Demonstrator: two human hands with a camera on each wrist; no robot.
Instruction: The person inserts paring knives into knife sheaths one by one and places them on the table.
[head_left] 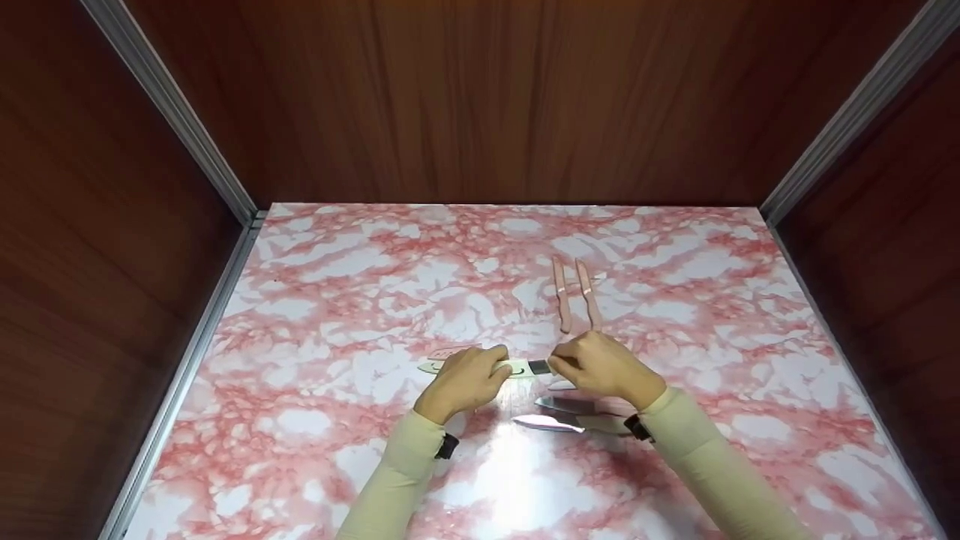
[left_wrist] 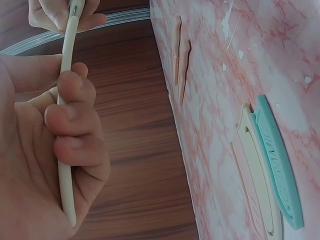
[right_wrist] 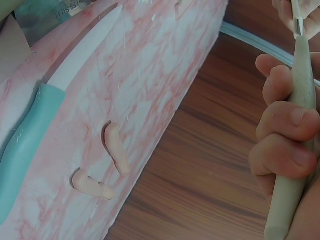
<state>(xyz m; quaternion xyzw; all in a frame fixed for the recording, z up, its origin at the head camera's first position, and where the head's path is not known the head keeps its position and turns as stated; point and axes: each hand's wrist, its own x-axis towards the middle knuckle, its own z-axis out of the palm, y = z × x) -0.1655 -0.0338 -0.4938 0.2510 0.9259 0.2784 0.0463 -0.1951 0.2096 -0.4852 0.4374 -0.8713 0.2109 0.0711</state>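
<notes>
Left hand: fingers curled round a pale sheath. Right hand: wrapped round the handle of a cream-handled knife. Both pieces were in line between my hands, above the table, a short stretch of blade showing between sheath and handle. Judged this pair partway: blade mostly covered, not seated fully; direction of travel I could not tell. Near my right wrist, a teal-handled knife and a broad-bladed knife lay bare. Teal cover, cream cover and pink cover lay loose together, so those likely remained unpaired. Farther back, two pink pieces, side by side, apparently sheathed, thus probably needing nothing
</notes>
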